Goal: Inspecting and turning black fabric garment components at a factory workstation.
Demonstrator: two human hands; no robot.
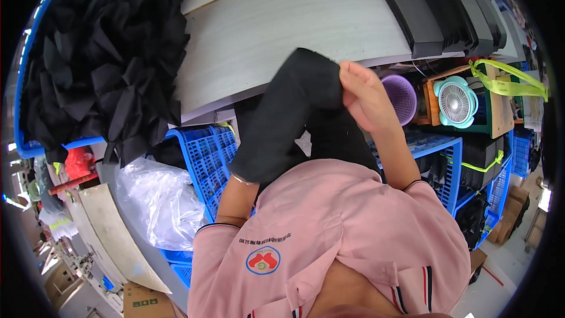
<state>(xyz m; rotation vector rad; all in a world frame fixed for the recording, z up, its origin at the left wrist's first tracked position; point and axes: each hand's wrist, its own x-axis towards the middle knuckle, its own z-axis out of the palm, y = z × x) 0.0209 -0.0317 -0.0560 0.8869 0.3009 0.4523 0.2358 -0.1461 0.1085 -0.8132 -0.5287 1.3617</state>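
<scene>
A black fabric sleeve (273,118) covers my left arm from below the elbow, so my left hand is hidden inside it. Only my bare left forearm (238,200) shows below the cloth, with a thin band at the wrist side. The sleeve rises in front of my lap and bends to the right at its top. My right hand (366,94) pinches the cloth's right edge between thumb and fingers. Behind the sleeve is the near edge of a pale grey table (294,17).
A blue-rimmed bin heaped with black fabric pieces (112,59) stands at left. Stacks of flat black pieces (438,12) lie at the table's far right. Below them are a purple basket (400,99) and a turquoise fan (455,102). Clear plastic (162,200) and blue crates (203,153) sit at lower left.
</scene>
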